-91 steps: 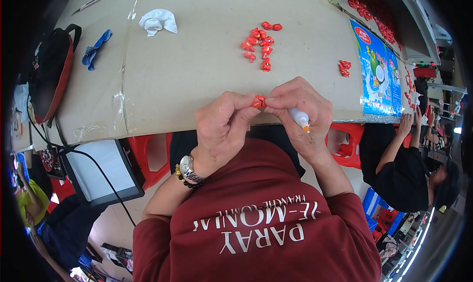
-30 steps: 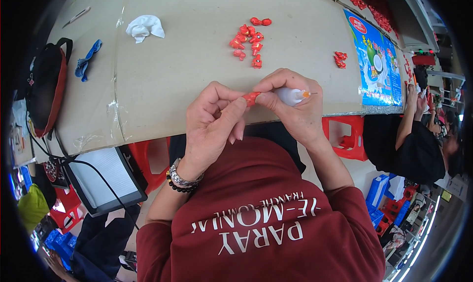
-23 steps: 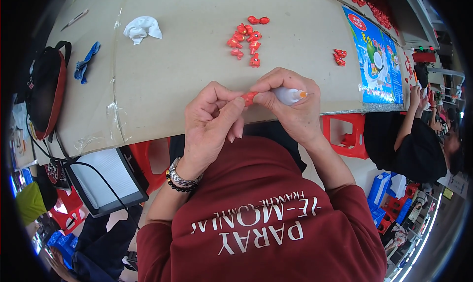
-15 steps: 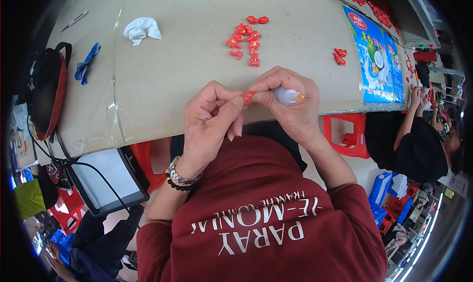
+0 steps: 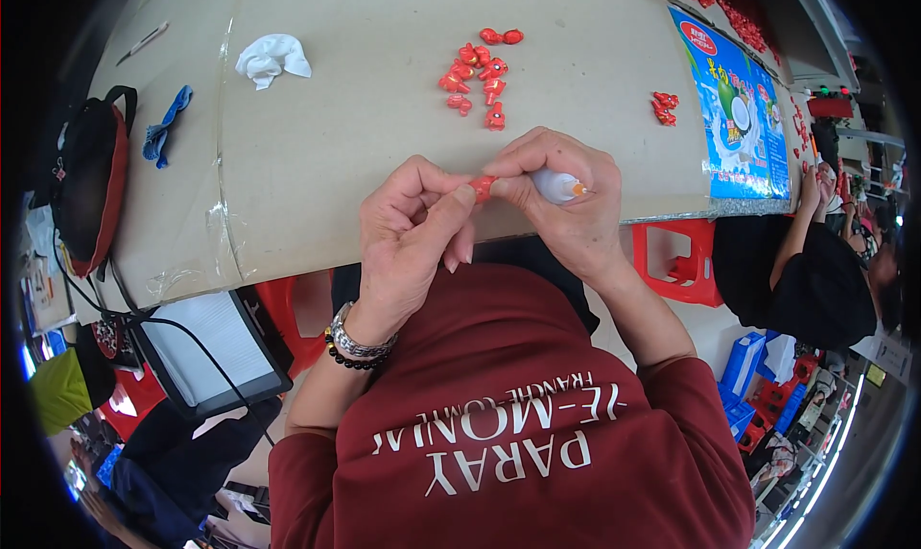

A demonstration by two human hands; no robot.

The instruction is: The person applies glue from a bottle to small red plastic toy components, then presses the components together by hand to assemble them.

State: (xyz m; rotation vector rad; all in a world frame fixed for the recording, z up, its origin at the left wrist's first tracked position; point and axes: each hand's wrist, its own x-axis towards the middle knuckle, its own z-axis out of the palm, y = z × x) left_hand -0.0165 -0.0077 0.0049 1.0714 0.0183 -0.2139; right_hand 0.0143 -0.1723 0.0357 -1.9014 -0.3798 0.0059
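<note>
Between the fingertips of both hands, just over the table's near edge, is a small shiny red figurine point(image 5: 483, 188), mostly covered by the fingers. My left hand point(image 5: 414, 227) pinches it between thumb and forefinger. From the other side my right hand point(image 5: 572, 199) grips it by thumb and fingertips. That same right hand keeps a small white squeeze bottle point(image 5: 554, 185) with an orange tip tucked in its palm, the tip pointing right. Beyond the hands, several red figurines point(image 5: 476, 77) lie loosely grouped on the table point(image 5: 355, 146).
A smaller group of red pieces point(image 5: 664, 108) lies by a blue printed sheet point(image 5: 734, 117) at right. Leftward are a crumpled white tissue point(image 5: 272, 59), a blue cloth point(image 5: 167, 127), a pen point(image 5: 143, 43) and a black-and-red bag point(image 5: 93, 179). Co-workers sit at both sides.
Both hands keep nearly the same pose, still pinching the red figurine. The person at the lower left has shifted slightly.
</note>
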